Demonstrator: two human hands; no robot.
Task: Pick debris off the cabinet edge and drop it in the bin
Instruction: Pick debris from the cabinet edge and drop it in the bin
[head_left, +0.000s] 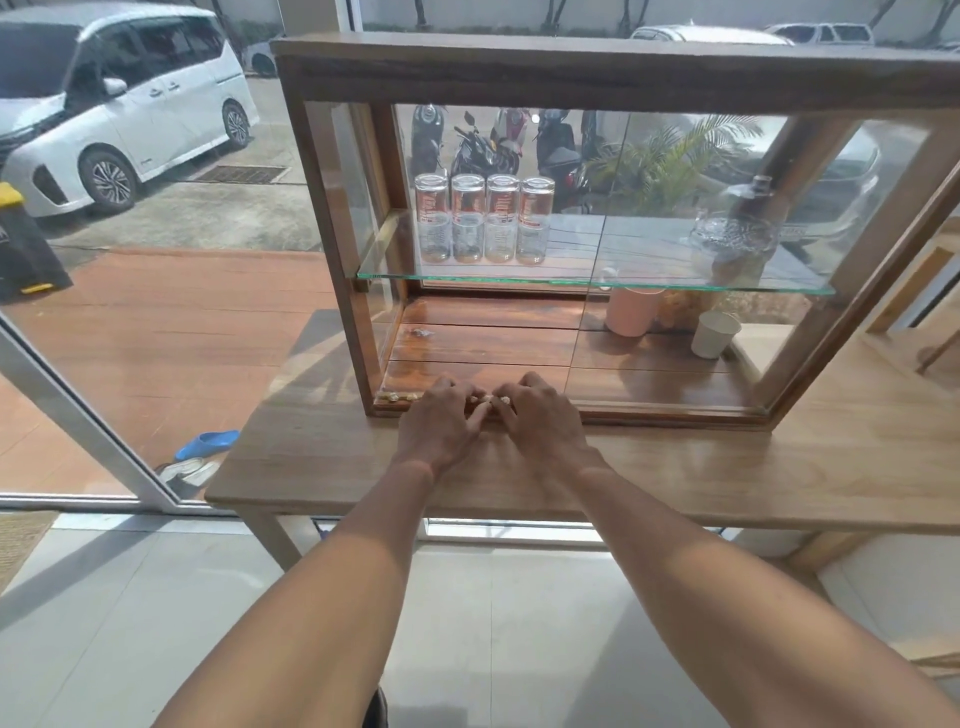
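A wooden glass-fronted cabinet (332, 218) stands on a long wooden table (322, 457). Small pale bits of debris (396, 397) lie along the cabinet's bottom front edge near its left corner, and more debris (489, 399) shows between my fingertips. My left hand (441, 423) and my right hand (537, 421) rest side by side on that edge, fingers bent down onto the crumbs. Whether either hand has pinched a piece is hidden by the fingers. A further scrap (422, 331) lies on the cabinet floor inside. No bin is in view.
A glass shelf (519, 280) holds several upturned glasses (483, 218) and a glass dish (732, 234). A pink cup (631, 309) and a white cup (716, 333) stand on the cabinet floor at right. A window with a white frame (88, 415) runs along the left.
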